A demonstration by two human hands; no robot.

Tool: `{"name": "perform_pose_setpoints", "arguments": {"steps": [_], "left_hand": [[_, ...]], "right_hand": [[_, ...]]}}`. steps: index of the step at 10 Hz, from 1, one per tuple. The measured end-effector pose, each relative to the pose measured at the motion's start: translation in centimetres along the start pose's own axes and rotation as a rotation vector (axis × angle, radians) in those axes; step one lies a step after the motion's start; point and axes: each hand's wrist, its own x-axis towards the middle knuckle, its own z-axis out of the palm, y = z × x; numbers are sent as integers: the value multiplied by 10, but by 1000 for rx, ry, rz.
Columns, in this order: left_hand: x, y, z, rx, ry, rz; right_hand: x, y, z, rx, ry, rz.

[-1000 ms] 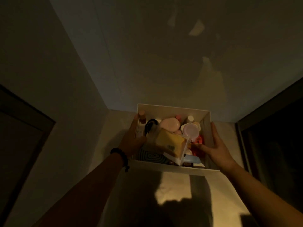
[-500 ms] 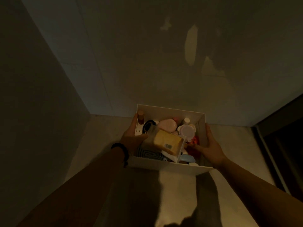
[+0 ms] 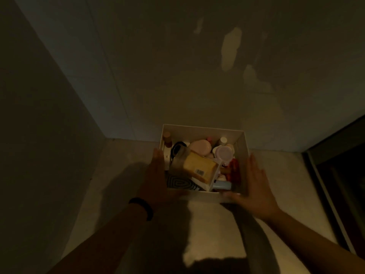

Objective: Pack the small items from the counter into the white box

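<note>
The white box (image 3: 201,131) stands on the pale counter, its far side near the back wall. It is full of small items: a yellow packet (image 3: 198,167) with a barcode, a pink oval case (image 3: 199,147), a pink-lidded jar (image 3: 224,153), something red (image 3: 234,169), a light blue tube (image 3: 222,184) and a black swirl-patterned thing (image 3: 179,183). My left hand (image 3: 156,175) lies flat along the box's left wall, fingers straight. My right hand (image 3: 255,184) is flat at the right wall, its thumb at the front corner.
The counter (image 3: 213,224) sits in a dim corner, with a wall on the left (image 3: 39,135) and behind. A dark frame edge (image 3: 324,184) borders the counter on the right. My arms cast shadows over the near counter.
The box has gone from being held to standing by the back wall. Both thumbs have come out of the box, and the hands now lie flat against its outer sides.
</note>
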Motion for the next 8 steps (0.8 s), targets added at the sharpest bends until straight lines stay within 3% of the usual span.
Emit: {"name": "perform_pose_setpoints", "arguments": {"steps": [1, 3, 5, 7, 8], "left_hand": [[-8, -4, 10, 164, -26, -46], [9, -7, 16, 330, 43, -50], [10, -12, 18, 429, 66, -39], [-3, 32, -4, 791, -137, -229], [-41, 71, -23, 726, -148, -250]], "right_hand": [[-13, -3, 10, -178, -23, -34], [3, -11, 10, -182, 71, 84], [4, -8, 12, -212, 34, 85], [-5, -16, -19, -272, -177, 137], [-34, -30, -57, -204, -146, 214]]}}
